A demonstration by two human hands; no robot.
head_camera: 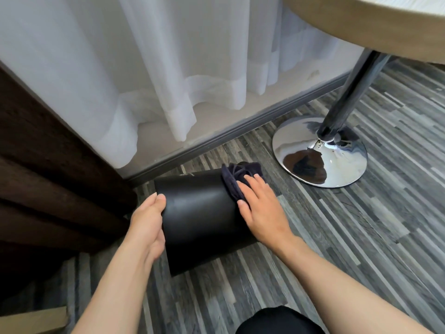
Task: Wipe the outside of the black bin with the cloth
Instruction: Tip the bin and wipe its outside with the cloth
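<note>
One head-worn view looks steeply down, close over the floor (361, 237) beside the curtain (168, 68).

A home or hotel room: sheer white curtain (168, 68) behind a chrome-based pedestal table (320, 153) on grey plank flooring (361, 237).

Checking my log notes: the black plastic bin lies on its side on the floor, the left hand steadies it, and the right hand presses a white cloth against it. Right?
Not quite. The head view shows the cloth is dark navy, not white. The rest holds: black plastic bin on its side, left hand steadying, right hand pressing.
</note>
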